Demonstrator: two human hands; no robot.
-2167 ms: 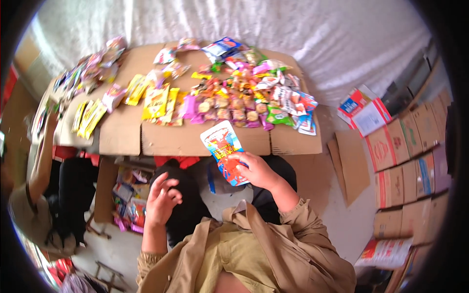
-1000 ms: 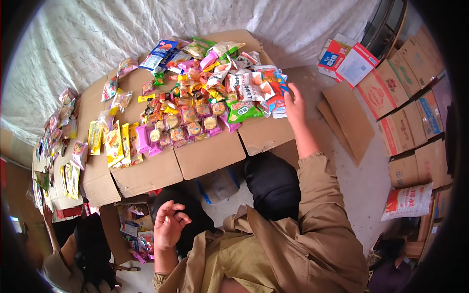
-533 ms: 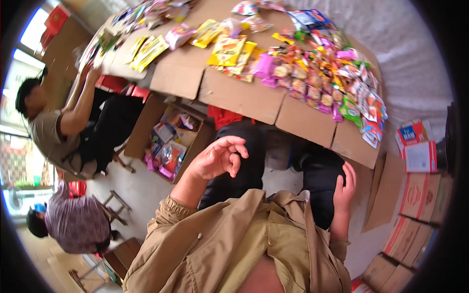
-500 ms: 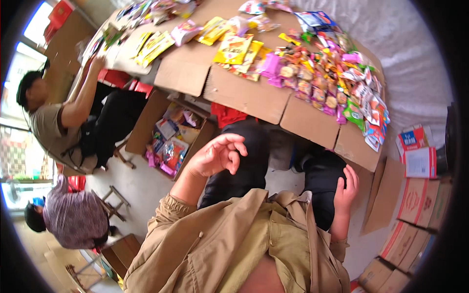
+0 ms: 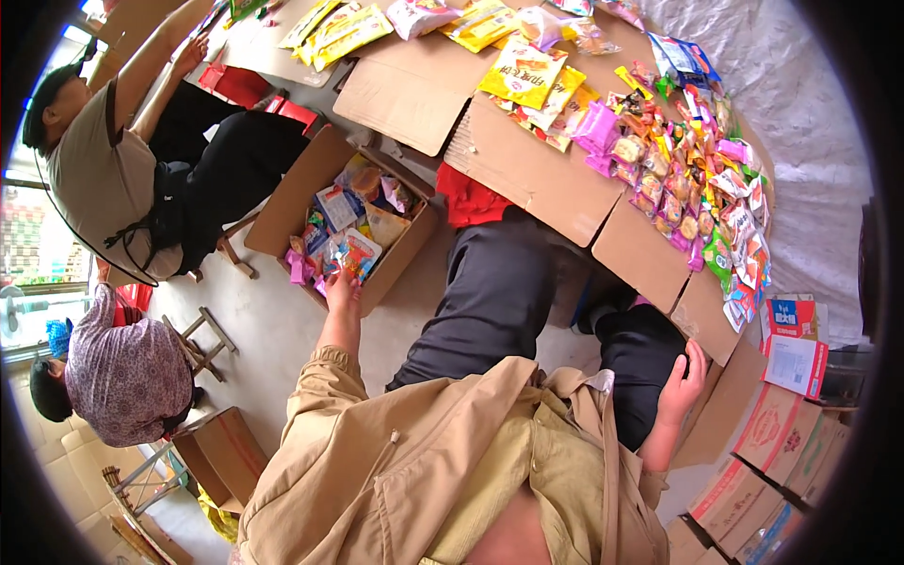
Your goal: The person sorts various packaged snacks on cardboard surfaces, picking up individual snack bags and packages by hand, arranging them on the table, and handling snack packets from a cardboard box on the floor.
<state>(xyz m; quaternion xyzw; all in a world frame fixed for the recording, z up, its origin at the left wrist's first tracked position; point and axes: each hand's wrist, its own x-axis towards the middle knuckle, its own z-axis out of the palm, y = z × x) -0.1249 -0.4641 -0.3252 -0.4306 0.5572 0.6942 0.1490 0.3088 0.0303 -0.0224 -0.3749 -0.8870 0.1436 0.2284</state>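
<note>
My left hand (image 5: pixel 345 294) reaches down to the open cardboard box (image 5: pixel 400 247) beside my left leg. Its fingers are closed on the near edge of a clear snack packet (image 5: pixel 354 250) with red and blue showing. Around that packet lie several other snack packs, among them purple ones (image 5: pixel 299 267) and a white-and-blue packet (image 5: pixel 336 207). Beside my right knee, my right hand (image 5: pixel 680 386) is raised with its fingers stretched out and holds nothing.
A cardboard-covered table (image 5: pixel 546 188) curves ahead, bearing yellow snack packs (image 5: pixel 524 73) and a heap of small wrapped sweets (image 5: pixel 673 179). One person (image 5: pixel 104 179) sits at the left, another (image 5: pixel 132 377) behind. Cartons (image 5: pixel 777 428) stand at the right. A wooden stool (image 5: pixel 202 339) is on the floor.
My left hand has gone from mid-air above my lap down and left to the packet in the box. My right hand stays near my knee. The view has shifted.
</note>
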